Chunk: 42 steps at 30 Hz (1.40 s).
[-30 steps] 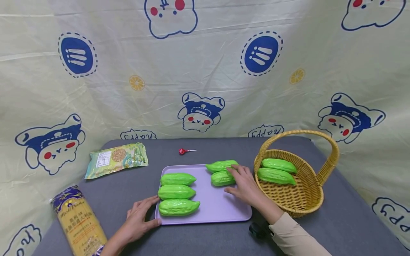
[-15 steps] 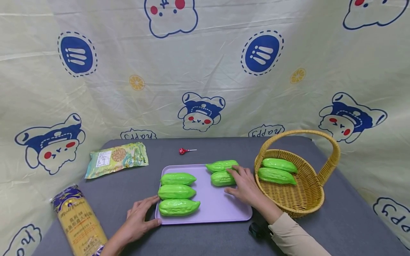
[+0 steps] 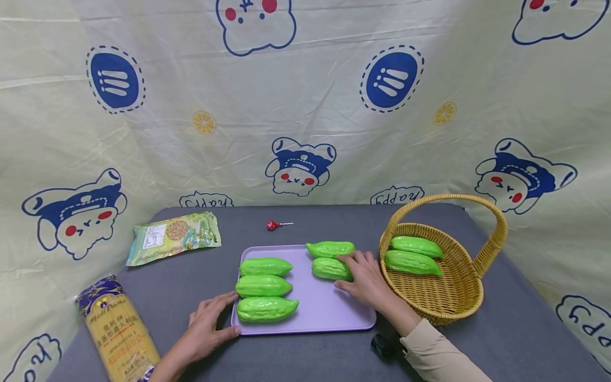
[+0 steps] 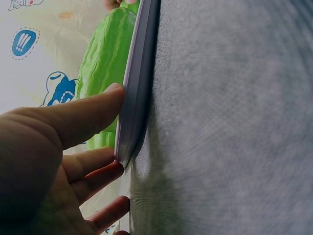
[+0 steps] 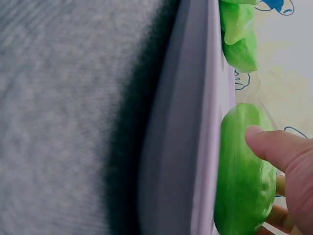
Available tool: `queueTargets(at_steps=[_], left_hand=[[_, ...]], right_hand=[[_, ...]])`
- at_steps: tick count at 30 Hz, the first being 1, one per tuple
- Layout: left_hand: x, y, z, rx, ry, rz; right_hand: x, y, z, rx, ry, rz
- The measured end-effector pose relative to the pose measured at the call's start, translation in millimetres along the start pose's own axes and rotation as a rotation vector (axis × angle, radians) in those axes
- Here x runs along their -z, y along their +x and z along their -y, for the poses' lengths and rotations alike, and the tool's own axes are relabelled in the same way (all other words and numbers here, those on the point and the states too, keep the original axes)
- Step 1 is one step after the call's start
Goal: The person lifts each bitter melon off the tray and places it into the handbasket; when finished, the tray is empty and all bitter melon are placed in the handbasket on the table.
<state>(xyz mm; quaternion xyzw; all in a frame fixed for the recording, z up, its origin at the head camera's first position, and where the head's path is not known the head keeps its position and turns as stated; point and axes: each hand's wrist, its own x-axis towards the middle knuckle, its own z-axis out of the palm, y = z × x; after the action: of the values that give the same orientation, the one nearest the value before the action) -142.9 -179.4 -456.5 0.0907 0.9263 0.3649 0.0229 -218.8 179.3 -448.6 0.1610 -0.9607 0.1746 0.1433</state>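
Note:
A lilac tray carries several green bitter melons. Three of them, with one bitter melon in the middle, lie side by side on its left half. On the right half, my right hand holds a bitter melon between thumb and fingers; the right wrist view shows the thumb on this bitter melon. Just behind it lies another bitter melon. My left hand touches the tray's left edge near the front corner, its fingers fairly straight. In the left wrist view the thumb meets the tray rim.
Right of the tray stands a wicker basket with a tall handle and two bitter melons inside. A yellow pasta bag and a green packet lie left. Behind the tray is a red lollipop. A patterned curtain hangs behind.
The bitter melon in my right hand has shifted slightly toward me and left, a little away from the one behind. My left hand and the tray have stayed in place.

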Motion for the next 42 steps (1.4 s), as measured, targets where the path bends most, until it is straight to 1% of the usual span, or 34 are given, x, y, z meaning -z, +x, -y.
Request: queueTargets(at_steps=[3, 12, 16, 20, 23, 25, 27, 30, 38, 42], left_hand=[[0.2, -0.7, -0.4, -0.006, 0.001, -0.007], [0.5, 0.3, 0.3, -0.002, -0.002, 0.007], [-0.3, 0.5, 0.6, -0.011, -0.006, -0.007], [-1.5, -0.6, 1.3, -0.043, -0.006, -0.036], [-1.5, -0.9, 1.4, -0.045, -0.007, -0.038], [-1.3, -0.3, 1.7, -0.036, -0.004, -0.028], [-0.8, 0.7, 1.3, -0.011, -0.012, -0.006], [-0.4, 1.2, 1.4, -0.001, -0.008, 0.005], [0.3, -0.6, 1.0, -0.006, 0.001, 0.0], [-1.2, -1.0, 2.4, -0.031, -0.004, -0.026]], right_hand=[[0, 0.1, 0, -0.001, 0.006, 0.004], [0, 2.3, 1, -0.001, 0.037, 0.014], [1, 1.6, 1, 0.012, 0.056, 0.002], [2, 0.6, 2, 0.028, 0.064, -0.007], [4, 0.4, 4, 0.037, 0.064, -0.008], [7, 0.6, 5, 0.042, 0.067, -0.01], [10, 0.9, 6, 0.047, 0.072, -0.017], [16, 1.3, 8, 0.055, 0.083, -0.03], [34, -0.7, 9, 0.098, 0.092, -0.098], [47, -3.9, 9, 0.099, 0.093, -0.108]])
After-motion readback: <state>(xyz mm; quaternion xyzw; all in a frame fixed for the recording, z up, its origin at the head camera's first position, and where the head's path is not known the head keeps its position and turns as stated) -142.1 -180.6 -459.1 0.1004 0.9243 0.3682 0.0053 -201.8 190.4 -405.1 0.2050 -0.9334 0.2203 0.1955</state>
